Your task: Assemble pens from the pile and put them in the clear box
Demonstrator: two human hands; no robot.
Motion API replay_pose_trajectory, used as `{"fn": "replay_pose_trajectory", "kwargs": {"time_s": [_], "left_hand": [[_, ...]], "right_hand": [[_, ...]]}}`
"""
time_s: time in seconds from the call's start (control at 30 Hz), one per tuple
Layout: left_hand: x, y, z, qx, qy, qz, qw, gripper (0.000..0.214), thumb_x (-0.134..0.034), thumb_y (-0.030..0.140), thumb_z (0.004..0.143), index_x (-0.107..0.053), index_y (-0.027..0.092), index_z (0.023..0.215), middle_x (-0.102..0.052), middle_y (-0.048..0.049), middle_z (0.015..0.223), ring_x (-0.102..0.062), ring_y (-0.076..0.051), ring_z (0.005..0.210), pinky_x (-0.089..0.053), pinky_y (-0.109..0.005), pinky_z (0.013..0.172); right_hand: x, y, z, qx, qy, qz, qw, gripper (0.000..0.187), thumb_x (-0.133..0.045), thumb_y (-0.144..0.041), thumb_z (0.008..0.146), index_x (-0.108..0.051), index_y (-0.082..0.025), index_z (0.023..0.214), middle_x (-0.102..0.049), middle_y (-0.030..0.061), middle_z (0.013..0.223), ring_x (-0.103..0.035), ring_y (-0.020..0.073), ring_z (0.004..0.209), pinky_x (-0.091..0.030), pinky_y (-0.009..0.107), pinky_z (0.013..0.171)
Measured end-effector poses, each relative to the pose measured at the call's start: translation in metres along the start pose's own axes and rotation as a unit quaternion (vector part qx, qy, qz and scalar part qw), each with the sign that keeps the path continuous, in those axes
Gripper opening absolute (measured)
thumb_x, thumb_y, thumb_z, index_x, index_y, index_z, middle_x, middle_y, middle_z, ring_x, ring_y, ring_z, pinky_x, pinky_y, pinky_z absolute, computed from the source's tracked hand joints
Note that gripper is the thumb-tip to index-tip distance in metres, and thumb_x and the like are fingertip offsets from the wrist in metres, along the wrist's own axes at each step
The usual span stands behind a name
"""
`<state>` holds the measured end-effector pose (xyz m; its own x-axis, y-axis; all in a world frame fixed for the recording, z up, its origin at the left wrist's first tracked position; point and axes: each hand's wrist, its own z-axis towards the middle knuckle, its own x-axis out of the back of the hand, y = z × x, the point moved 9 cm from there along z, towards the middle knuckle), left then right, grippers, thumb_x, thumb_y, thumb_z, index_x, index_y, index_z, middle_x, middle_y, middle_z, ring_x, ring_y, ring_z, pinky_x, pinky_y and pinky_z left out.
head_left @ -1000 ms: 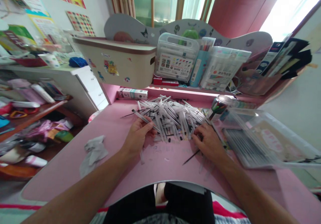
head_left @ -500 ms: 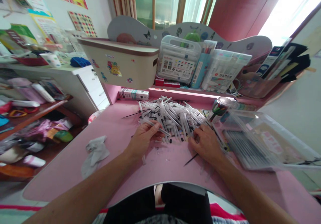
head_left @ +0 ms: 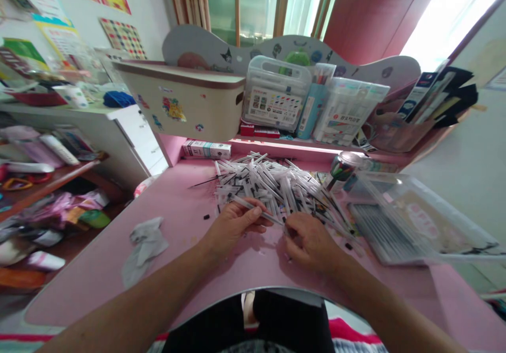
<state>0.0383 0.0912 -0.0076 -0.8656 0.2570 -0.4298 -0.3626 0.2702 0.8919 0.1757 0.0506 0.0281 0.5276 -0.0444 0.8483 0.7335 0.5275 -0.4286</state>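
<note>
Tube (head_left: 272,218) lies pinched in the left hand (head_left: 236,223), one end at the curled right hand (head_left: 310,240), whose hold is unclear.

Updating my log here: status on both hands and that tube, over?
Left hand pinching slim tube. Right hand curled by its right end, grip unclear. Heaped tubes just beyond both hands.

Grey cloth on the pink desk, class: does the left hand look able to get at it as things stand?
Probably yes: only pink desk separates the grey cloth from the left forearm, though the left hand holds a slim tube and might need freeing first.
</note>
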Motion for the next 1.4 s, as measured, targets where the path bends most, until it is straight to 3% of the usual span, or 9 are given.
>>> {"fn": "replay_pose_trajectory", "kwargs": {"time_s": [0.3,0.43,0.57,0.77,1.03,1.4], "left_hand": [[-0.007,0.003,-0.003,-0.011,-0.023,0.037,0.999,0.028,-0.082,0.036,0.071,-0.068,0.015,0.083,-0.074,-0.0053,0.075,-0.07,-0.016,0.069,-0.053,-0.023,0.061],[-0.004,0.003,-0.003,-0.016,-0.019,0.048,0.999,0.026,-0.082,0.035,0.07,-0.069,0.015,0.082,-0.074,-0.0054,0.072,-0.07,-0.017,0.069,-0.052,-0.024,0.06],[0.001,0.002,0.0,-0.011,-0.003,0.032,0.999,0.027,-0.084,0.033,0.067,-0.07,0.015,0.081,-0.075,-0.0055,0.076,-0.071,-0.018,0.073,-0.054,-0.024,0.06],[-0.001,-0.004,0.001,0.015,-0.01,0.006,1.0,0.031,-0.087,0.033,0.063,-0.07,0.014,0.081,-0.077,-0.0074,0.085,-0.072,-0.017,0.074,-0.056,-0.023,0.061],[-0.001,-0.007,0.0,0.006,-0.01,0.02,1.0,0.028,-0.085,0.033,0.066,-0.071,0.015,0.081,-0.077,-0.0073,0.083,-0.073,-0.018,0.075,-0.057,-0.026,0.067],[-0.01,0.005,-0.004,-0.049,-0.029,0.064,0.996,0.013,-0.079,0.027,0.073,-0.076,0.016,0.079,-0.077,-0.0062,0.078,-0.071,-0.016,0.071,-0.054,-0.025,0.068]], "right_hand": [[0.006,-0.002,0.0,-0.003,0.019,0.021,1.0,0.011,-0.053,-0.012,0.07,-0.047,-0.019,0.065,-0.05,-0.0011,0.065,-0.043,0.0123,0.061,-0.029,0.025,0.059],[0.006,0.003,0.0,-0.029,0.011,0.095,0.995,0.008,-0.053,-0.014,0.077,-0.058,-0.019,0.076,-0.058,-0.0004,0.068,-0.049,0.0122,0.06,-0.036,0.023,0.058],[0.008,0.012,0.0,-0.072,0.017,0.157,0.985,0.017,-0.058,-0.02,0.083,-0.068,-0.019,0.096,-0.071,0.0043,0.082,-0.06,0.0159,0.07,-0.046,0.027,0.065],[0.005,0.016,0.0,-0.109,0.006,0.221,0.969,0.016,-0.056,-0.017,0.086,-0.07,-0.021,0.094,-0.072,0.0039,0.091,-0.065,0.018,0.082,-0.05,0.03,0.077],[-0.001,0.017,-0.005,-0.092,0.015,0.192,0.977,0.017,-0.053,-0.018,0.089,-0.07,-0.021,0.09,-0.072,0.0037,0.089,-0.064,0.0178,0.08,-0.048,0.029,0.074],[0.0,0.013,-0.005,-0.073,0.012,0.184,0.98,0.019,-0.051,-0.02,0.091,-0.07,-0.02,0.09,-0.071,0.0038,0.086,-0.064,0.0173,0.077,-0.047,0.028,0.073]]}}
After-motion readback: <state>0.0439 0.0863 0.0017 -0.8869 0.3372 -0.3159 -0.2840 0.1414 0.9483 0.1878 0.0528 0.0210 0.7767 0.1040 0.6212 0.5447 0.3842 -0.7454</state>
